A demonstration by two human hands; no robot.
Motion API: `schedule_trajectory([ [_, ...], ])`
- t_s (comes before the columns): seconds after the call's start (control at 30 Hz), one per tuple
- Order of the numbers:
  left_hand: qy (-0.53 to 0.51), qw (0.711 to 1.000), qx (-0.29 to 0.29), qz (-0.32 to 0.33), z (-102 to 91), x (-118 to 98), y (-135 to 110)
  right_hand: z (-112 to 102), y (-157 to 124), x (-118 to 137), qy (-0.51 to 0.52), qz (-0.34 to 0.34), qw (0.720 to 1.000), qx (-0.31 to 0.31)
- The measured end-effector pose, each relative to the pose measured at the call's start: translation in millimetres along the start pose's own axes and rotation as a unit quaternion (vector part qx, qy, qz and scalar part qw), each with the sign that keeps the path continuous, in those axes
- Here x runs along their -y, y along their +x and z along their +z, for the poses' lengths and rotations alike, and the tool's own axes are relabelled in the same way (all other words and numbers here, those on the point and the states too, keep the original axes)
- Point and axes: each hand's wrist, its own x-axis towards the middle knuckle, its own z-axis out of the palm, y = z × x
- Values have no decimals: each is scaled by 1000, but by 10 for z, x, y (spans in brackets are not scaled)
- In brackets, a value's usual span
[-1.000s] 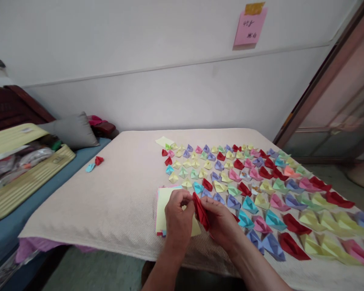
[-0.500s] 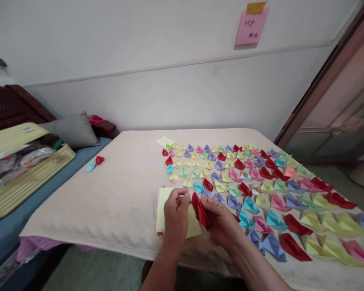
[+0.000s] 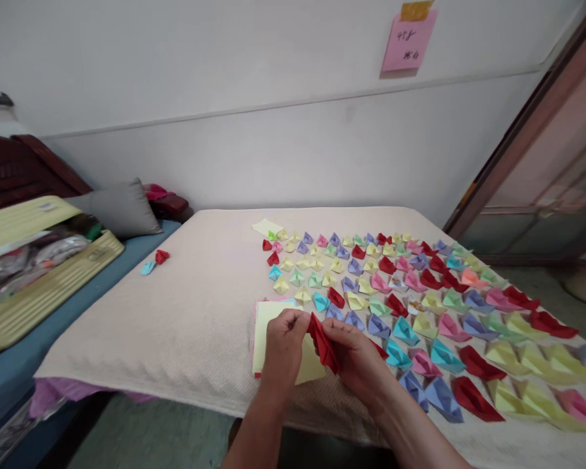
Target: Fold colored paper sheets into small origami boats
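Observation:
My left hand [image 3: 283, 348] and my right hand [image 3: 356, 358] are closed together on a folded red paper piece [image 3: 322, 342], pinching it from both sides just above the table's near edge. Under my hands lies a stack of square coloured paper sheets [image 3: 268, 326] with a yellow sheet on top. To the right, several small folded paper boats [image 3: 405, 293] in red, yellow, blue, green, pink and purple lie in rows on the cream tablecloth [image 3: 200, 312].
A loose yellow sheet [image 3: 266, 227] lies at the far end of the rows. Left of the table, a blue bed holds a red and a blue paper boat [image 3: 155, 261], a grey pillow [image 3: 117, 210] and a yellow open case [image 3: 39, 273]. A pink note [image 3: 407, 42] hangs on the wall.
My hands stay in place with the red paper; the fingers of my left hand have shifted slightly along its edge. The view has drifted a little.

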Motion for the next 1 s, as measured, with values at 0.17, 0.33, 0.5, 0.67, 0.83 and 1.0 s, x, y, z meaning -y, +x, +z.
schedule_trajectory([
  [0.17, 76, 996, -22, 40, 33, -33, -6, -12, 9, -7, 8, -5, 1000, 5],
  [0.33, 185, 978, -44, 90, 69, -22, -40, -19, 6, -19, 19, -5, 1000, 15],
  [0.5, 234, 965, -63, 96, 102, 15, -52, -7, -1, -47, 43, -5, 999, 15],
  [0.67, 171, 982, -43, 67, 83, 3, -28, -2, -2, -40, 44, 1, 999, -1],
  [0.83, 109, 993, -3, 36, 28, 18, 11, 1, -3, -25, 36, 8, 999, -15],
  [1.0, 84, 996, 8, 24, 19, 48, 16, 7, -1, -27, 24, 7, 1000, -17],
])
